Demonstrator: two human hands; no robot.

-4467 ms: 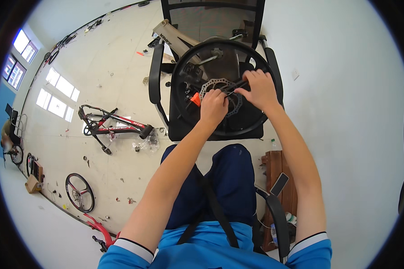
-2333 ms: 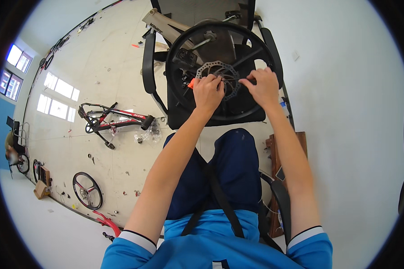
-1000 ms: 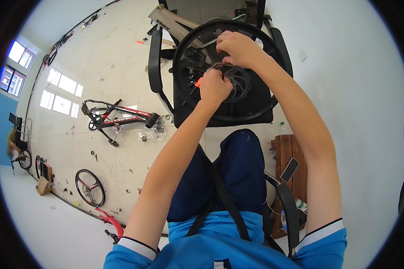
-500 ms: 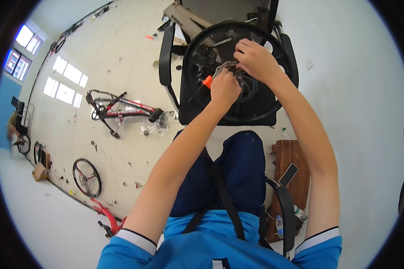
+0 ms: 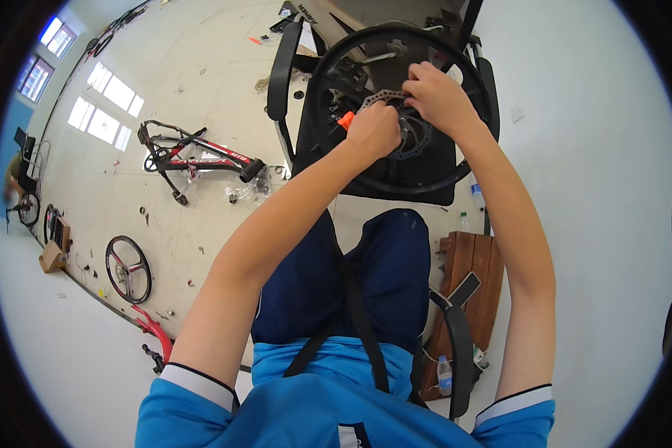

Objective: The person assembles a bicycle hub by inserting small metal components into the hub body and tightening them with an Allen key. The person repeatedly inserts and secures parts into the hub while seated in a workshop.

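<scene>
A black wheel (image 5: pixel 396 33) lies flat on the seat of a black office chair (image 5: pixel 442 196) in front of me. At its middle is a perforated metal brake disc (image 5: pixel 381 96). My left hand (image 5: pixel 375 131) is closed over the disc's left side, fingertips turned down and hidden. At the disc's upper right, my right hand (image 5: pixel 438 98) has its thumb and fingers pinched together near the hub. Anything inside that pinch is too small to make out. Beside my left hand is a small orange piece (image 5: pixel 346 119), with dark bike parts (image 5: pixel 347 75) near it.
A beige bike frame (image 5: pixel 332 21) leans behind the chair. On the floor to the left lie a black-and-red frame (image 5: pixel 205 162), a spoked wheel (image 5: pixel 128 269) and scattered small parts. A wooden bench (image 5: pixel 476 261) with a phone (image 5: pixel 465 288) stands at my right. Far left, a person works near a bike.
My head view has shifted slightly, so the whole scene sits a little differently. My right hand has moved slightly right and nearer over the disc. My left hand stays at the disc's left side.
</scene>
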